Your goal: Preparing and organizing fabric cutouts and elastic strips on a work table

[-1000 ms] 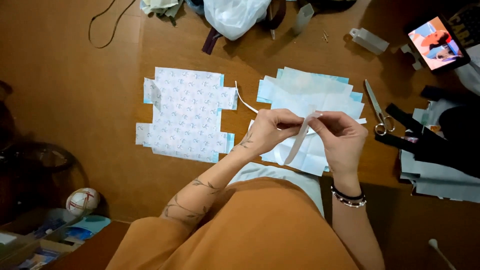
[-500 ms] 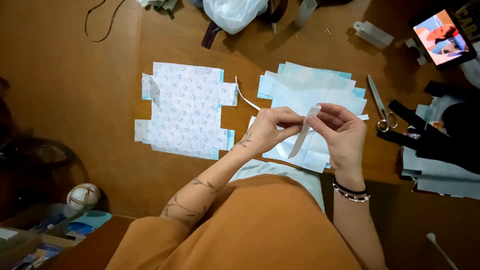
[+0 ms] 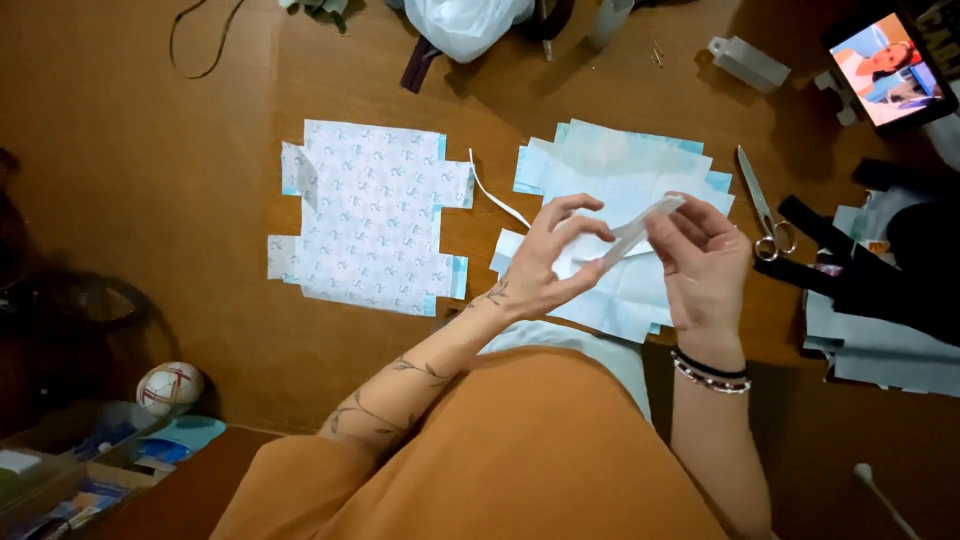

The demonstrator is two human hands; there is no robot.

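Both hands work a narrow white fabric strip (image 3: 635, 230) above the pale blue cut fabric stack (image 3: 610, 180) on the brown desk (image 3: 150, 200). The right hand (image 3: 705, 265) pinches its upper end; the left hand (image 3: 545, 265) grips loosely, fingers half-curled. Keeping it taut should help.

A phone screen (image 3: 885, 62) glowed at the upper right of the frame, tilted, showing blue and pink shapes. A white plastic bag (image 3: 467, 22) lay bunched at top centre. Small blue-and-white packets (image 3: 70, 497) filled a clear box at lower left
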